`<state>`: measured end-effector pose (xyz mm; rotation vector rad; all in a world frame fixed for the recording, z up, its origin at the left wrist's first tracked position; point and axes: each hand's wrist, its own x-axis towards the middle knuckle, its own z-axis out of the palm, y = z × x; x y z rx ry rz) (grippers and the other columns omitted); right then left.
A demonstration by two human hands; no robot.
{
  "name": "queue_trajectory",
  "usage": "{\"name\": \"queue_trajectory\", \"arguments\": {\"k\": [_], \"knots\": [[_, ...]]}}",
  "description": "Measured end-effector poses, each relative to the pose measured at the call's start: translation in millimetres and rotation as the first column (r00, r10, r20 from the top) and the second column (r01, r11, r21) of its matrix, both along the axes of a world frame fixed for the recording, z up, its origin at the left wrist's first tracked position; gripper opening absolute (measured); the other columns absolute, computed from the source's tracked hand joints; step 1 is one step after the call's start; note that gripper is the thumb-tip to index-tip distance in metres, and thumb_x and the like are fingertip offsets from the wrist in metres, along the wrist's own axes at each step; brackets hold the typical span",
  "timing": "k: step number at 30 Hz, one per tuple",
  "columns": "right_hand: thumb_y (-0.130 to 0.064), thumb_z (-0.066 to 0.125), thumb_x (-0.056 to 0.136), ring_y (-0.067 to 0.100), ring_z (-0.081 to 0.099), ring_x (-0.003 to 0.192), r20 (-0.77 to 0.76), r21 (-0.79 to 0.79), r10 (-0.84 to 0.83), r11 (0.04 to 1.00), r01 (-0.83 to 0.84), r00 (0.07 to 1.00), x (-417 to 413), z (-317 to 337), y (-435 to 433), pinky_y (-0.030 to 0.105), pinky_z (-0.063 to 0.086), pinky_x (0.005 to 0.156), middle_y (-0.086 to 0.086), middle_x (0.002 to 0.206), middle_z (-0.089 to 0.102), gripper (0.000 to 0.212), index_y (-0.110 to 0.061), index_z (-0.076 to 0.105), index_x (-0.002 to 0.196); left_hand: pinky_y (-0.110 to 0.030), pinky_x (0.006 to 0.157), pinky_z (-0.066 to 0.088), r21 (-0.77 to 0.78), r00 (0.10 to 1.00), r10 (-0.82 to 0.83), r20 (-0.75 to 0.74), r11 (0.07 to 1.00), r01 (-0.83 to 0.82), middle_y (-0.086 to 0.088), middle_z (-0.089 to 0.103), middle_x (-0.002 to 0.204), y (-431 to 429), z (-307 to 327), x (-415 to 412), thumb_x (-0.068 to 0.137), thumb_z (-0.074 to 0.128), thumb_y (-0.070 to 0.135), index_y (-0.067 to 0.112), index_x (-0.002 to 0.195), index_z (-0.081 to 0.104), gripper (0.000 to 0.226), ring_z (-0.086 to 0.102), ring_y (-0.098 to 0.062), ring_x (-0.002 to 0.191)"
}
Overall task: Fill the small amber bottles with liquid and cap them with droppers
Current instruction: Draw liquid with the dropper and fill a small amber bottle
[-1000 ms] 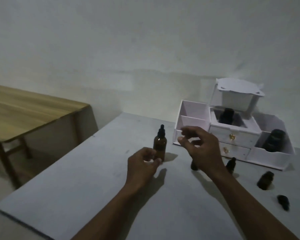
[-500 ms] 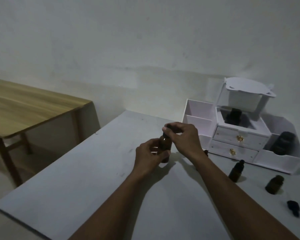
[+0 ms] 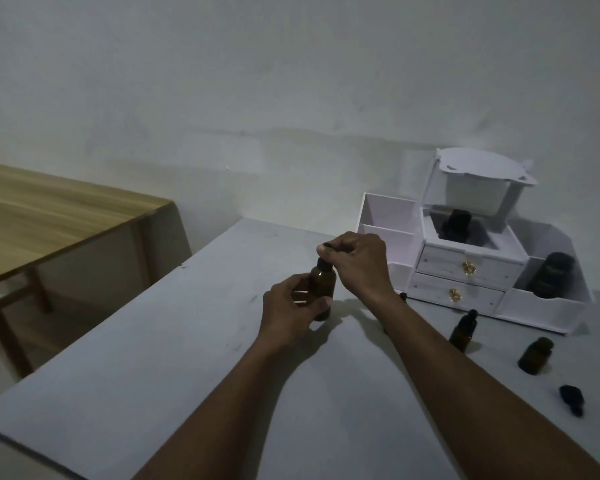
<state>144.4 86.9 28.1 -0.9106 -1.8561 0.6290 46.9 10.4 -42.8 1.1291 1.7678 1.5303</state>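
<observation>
Your right hand (image 3: 359,263) has come down onto the dropper (image 3: 323,262), pinching it, while your left hand (image 3: 291,306) grips the bottle (image 3: 322,289), so capping is underway.

At the right of the frame I see a white organizer (image 3: 471,268) with two gold-knobbed drawers, its lid raised, on the grey table (image 3: 153,375). A wooden table (image 3: 49,216) stands at the left, before a plain wall (image 3: 257,81).

Left hand (image 3: 291,306), right hand (image 3: 359,263): bare; forearms bare, no sleeves visible.
</observation>
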Motion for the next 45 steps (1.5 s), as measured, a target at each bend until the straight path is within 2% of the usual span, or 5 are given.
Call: {"name": "queue_trajectory", "arguments": {"k": [21,32,35,40,45], "knots": [[-0.015,0.073,0.087,0.01,0.075,0.074,-0.403,0.129,0.068,0.992,-0.017,0.913,86,103,-13,0.024,0.057,0.069,0.0,0.079,0.076,0.005,-0.016,0.076,0.091,-0.018,0.079,0.055,0.438,0.978,0.123,-0.171,0.898,-0.037,0.009,0.061,0.119,-24,23,43,0.08,0.081,0.024,0.031,0.132,0.05,0.06,0.062,-0.006,0.101],[-0.018,0.075,0.085,0.018,0.074,0.073,-0.34,0.073,-0.278,0.945,0.32,0.898,254,49,-1,0.033,0.058,0.066,-0.003,0.076,0.076,0.007,-0.022,0.077,0.091,-0.019,0.072,0.058,0.09,0.852,-0.518,-0.071,0.848,0.523,0.007,0.068,0.103,-17,20,185,0.086,0.075,0.021,0.029,0.126,0.057,0.044,0.07,-0.005,0.085],[-0.009,0.074,0.085,0.007,0.071,0.063,-0.374,0.048,-0.337,0.923,0.381,0.864,283,37,1,0.021,0.057,0.059,0.002,0.076,0.074,0.01,-0.008,0.077,0.095,-0.02,0.079,0.057,0.014,0.841,-0.54,-0.045,0.841,0.541,0.008,0.065,0.114,0,12,215,0.086,0.076,0.027,0.035,0.127,0.056,0.047,0.066,-0.005,0.096],[-0.024,0.077,0.08,0.024,0.075,0.078,-0.383,0.027,-0.396,0.898,0.439,0.834,309,19,9,0.043,0.061,0.078,0.004,0.081,0.077,0.011,-0.018,0.078,0.089,-0.009,0.071,0.047,-0.045,0.855,-0.515,0.063,0.854,0.518,0.007,0.049,0.143,18,10,257,0.087,0.075,0.018,0.028,0.145,0.044,0.066,0.052,-0.007,0.116],[-0.02,0.077,0.081,0.025,0.074,0.077,-0.372,0.025,-0.422,0.886,0.463,0.827,315,10,15,0.05,0.06,0.079,0.004,0.081,0.077,0.011,-0.014,0.079,0.09,-0.036,0.103,0.045,-0.068,0.898,-0.441,0.01,0.895,0.44,0.006,0.045,0.149,41,8,274,0.083,0.079,0.024,0.028,0.15,0.036,0.079,0.047,-0.018,0.133]]}}
